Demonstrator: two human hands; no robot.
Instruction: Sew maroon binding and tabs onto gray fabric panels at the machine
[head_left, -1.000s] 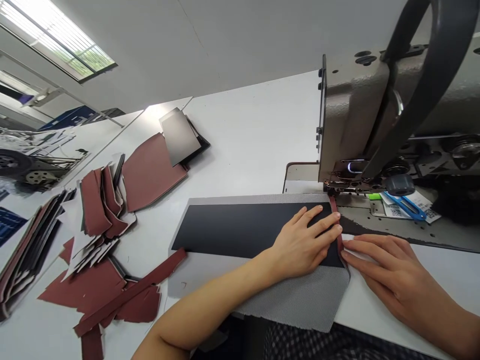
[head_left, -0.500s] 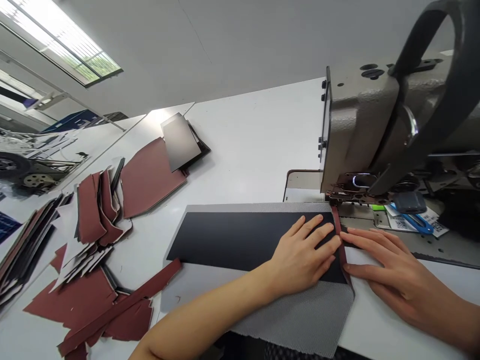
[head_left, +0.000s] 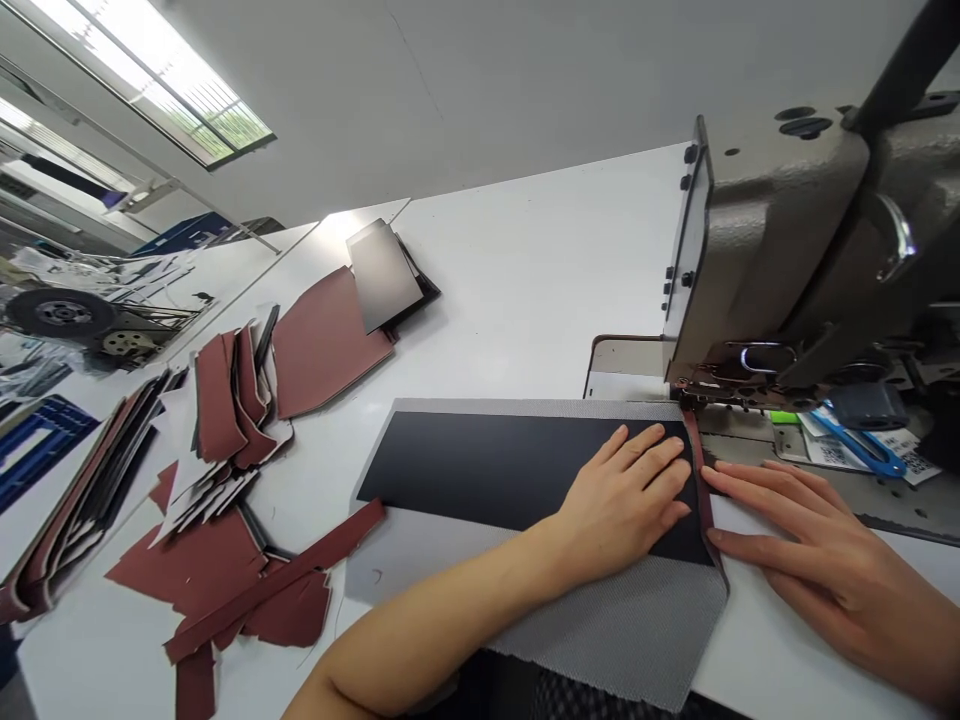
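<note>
On the white tabletop [head_left: 517,290], my left hand [head_left: 619,490] lies open on a black panel [head_left: 465,465], my right hand [head_left: 829,545] open just beside it. The sewing machine [head_left: 765,240] is cut off by the frame.

bright daylight from an overhead window [head_left: 161,85], soft shadows, curved wide-angle edges

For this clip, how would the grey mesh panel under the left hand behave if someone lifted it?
The grey mesh fabric panel would probably drape rather than hold its shape: it looks thin, and its frayed edge lies past the edge of the white table. It is likely light for its size. The smooth black sheet on it may stiffen that area somewhat.
</note>
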